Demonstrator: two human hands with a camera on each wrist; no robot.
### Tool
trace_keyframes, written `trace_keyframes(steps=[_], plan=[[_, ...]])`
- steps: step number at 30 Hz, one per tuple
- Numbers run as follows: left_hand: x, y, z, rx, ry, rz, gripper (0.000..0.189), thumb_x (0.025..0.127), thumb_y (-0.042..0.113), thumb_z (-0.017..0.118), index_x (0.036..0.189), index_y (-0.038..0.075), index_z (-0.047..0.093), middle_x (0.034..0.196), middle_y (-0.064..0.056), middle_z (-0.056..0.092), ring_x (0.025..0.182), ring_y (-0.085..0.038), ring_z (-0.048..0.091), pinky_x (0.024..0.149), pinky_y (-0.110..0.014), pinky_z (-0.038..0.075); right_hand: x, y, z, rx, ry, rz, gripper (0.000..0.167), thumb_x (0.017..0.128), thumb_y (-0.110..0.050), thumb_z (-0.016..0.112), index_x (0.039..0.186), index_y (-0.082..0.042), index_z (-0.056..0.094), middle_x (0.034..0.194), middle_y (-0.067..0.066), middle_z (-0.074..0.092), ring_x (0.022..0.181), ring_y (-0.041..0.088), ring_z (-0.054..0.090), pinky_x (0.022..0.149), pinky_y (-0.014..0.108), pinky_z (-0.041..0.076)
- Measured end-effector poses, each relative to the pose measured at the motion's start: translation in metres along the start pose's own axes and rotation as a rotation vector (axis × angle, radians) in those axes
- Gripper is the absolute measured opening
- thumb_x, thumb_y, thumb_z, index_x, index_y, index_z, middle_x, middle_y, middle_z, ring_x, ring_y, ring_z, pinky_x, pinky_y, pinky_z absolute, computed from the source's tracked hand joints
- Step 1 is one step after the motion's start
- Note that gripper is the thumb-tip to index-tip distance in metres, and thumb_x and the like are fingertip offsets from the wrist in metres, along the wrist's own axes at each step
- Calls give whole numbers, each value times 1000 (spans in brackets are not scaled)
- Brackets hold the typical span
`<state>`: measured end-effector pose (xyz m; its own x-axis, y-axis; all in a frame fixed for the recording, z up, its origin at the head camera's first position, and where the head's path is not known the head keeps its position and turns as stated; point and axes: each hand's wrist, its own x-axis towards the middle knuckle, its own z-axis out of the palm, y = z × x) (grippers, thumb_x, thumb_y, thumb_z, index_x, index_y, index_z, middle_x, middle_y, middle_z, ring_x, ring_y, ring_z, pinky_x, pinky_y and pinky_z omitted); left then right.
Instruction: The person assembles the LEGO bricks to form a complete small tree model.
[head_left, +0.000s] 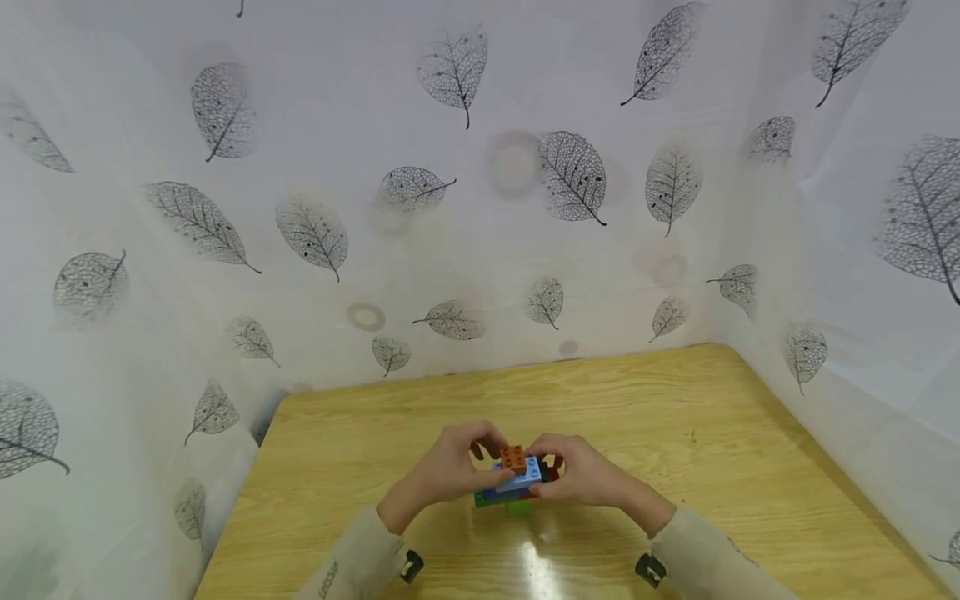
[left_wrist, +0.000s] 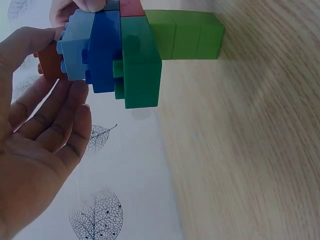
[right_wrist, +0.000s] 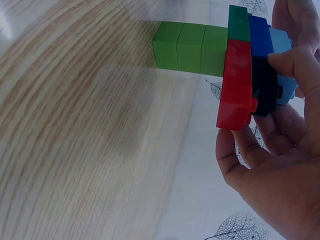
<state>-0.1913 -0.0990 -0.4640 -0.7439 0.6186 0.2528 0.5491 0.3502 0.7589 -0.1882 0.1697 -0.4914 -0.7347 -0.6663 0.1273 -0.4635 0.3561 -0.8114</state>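
A toy-brick build stands upright on the table in front of me. Its base is a column of light green bricks (right_wrist: 190,47). Across the top of the column lie a green brick (left_wrist: 142,65) and a red brick (right_wrist: 236,85), end to end. Above them come a dark blue brick (left_wrist: 106,52) and a black brick (right_wrist: 264,82), then a light blue brick (head_left: 531,470). An orange brick (head_left: 512,458) tops the build, pinched between thumb and fingers of my left hand (head_left: 456,462). My right hand (head_left: 585,473) grips the build's right end, thumb at the near side, fingers behind.
The wood-grain table (head_left: 360,433) extends around the build on all sides. White sheeting (head_left: 465,250) printed with dark leaves hangs behind the table and along both sides. Each sleeve carries a small black wrist camera (head_left: 650,570).
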Motion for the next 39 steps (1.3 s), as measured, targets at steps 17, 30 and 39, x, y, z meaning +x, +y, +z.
trace_keyframes(steps=[17,30,39], plan=[[-4,3,4,17,-22,7,20,92,27,82,103,19,67,98,2,75,86,-6,66,73,-39,59,2,0,1,-5,-8,-1,29,95,-25,78,123,-20,71,116,-1,70,94,14,61,80,32,53],[1,7,0,8,-64,10,20,90,22,84,98,14,67,96,-2,71,83,-6,64,65,-22,54,1,-1,-1,-26,6,-14,27,97,-27,77,123,-21,73,115,-1,72,94,13,63,80,32,53],[2,6,-1,20,-78,-9,20,90,23,84,100,15,68,96,0,70,83,-5,63,67,-22,54,-2,-11,-4,-91,63,-35,36,98,-31,76,132,-21,70,119,-5,73,103,12,64,83,41,54]])
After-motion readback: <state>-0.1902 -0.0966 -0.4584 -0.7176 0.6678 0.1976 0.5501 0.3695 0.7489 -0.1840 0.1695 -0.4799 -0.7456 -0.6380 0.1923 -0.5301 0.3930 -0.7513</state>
